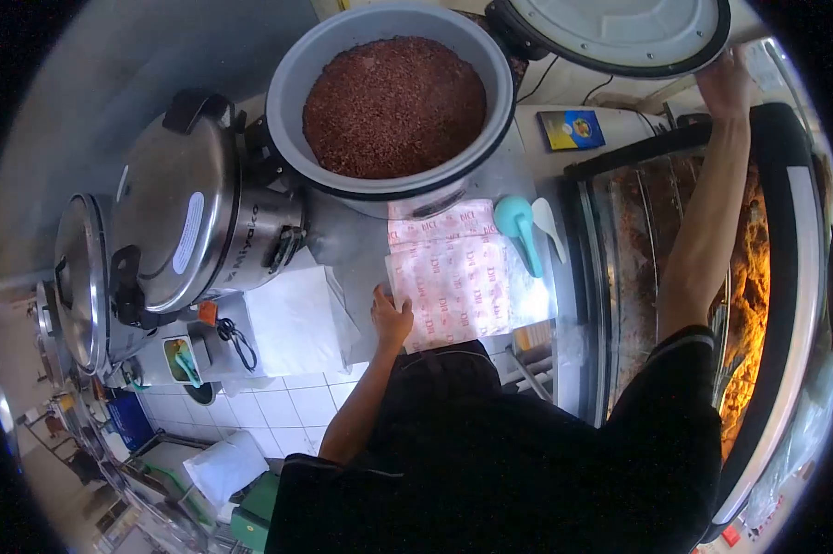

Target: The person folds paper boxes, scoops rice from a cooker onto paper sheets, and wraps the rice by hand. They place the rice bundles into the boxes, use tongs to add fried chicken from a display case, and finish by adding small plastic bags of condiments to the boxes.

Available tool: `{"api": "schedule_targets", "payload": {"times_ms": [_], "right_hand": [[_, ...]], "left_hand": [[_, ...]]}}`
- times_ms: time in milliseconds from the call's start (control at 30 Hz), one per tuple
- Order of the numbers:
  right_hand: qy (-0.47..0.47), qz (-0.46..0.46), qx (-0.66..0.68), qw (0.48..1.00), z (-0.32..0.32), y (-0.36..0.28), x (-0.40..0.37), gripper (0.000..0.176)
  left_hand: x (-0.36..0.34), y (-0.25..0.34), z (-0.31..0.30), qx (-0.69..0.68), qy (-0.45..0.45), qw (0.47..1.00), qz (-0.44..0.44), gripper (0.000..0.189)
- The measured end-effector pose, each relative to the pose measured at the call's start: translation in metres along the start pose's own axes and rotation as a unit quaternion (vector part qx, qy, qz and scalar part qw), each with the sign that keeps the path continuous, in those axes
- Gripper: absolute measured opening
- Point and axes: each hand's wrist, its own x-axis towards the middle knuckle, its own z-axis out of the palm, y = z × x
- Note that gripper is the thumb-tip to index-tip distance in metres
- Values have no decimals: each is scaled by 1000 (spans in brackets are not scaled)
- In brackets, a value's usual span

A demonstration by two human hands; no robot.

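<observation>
My left hand (392, 317) rests at the left edge of a printed sheet of food wrapping paper (455, 295), thumb and fingers apart. At the upper right, my right hand (726, 88) is on the rim of the raised rice cooker lid (620, 32); its fingertips are partly hidden. The rice cooker (292, 102) below stands open, holding reddish-brown rice (393, 106). A turquoise rice paddle (520, 231) lies on the paper's right edge, with a white spoon (550, 226) beside it.
To the left stand a closed Miyako rice cooker (181, 208) and another steel pot (79, 277). Plain white paper (292, 319) lies on the counter near a small container (184, 358). At right is a glass display case (638, 231) with lit food. A blue-yellow box (571, 129) sits behind.
</observation>
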Motion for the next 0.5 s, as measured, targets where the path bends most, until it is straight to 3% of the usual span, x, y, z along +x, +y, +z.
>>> {"api": "schedule_targets", "payload": {"times_ms": [33,133,167,200,233,300,333,367,400,433,500], "right_hand": [[67,-43,-58,995,34,26,-14,36],[131,-127,16,983,115,92,-34,59],[360,-203,-204,887,174,119,-47,55],[432,-234,-265,830,202,153,-66,48],[460,-252,-425,738,217,193,-95,39],[479,-190,-524,678,229,290,-167,16],[430,-72,-629,643,218,344,-213,16],[406,1,-583,704,238,379,-233,19],[426,109,-586,680,247,406,-253,27],[386,84,-676,623,240,429,-272,43],[389,130,-743,529,240,441,-275,51]], "left_hand": [[4,3,0,-29,-22,999,-31,64],[15,0,11,-40,-7,999,-17,42],[19,-1,15,-25,13,1000,9,35],[22,-3,19,-10,33,999,35,28],[25,-4,21,4,54,997,59,21],[30,9,18,-11,41,999,11,18],[29,15,14,-19,35,999,-15,16],[29,20,11,-30,27,999,-17,17],[30,24,9,-40,19,999,-19,17],[30,25,8,-50,10,998,-22,18],[33,19,13,-19,11,1000,1,20]]}}
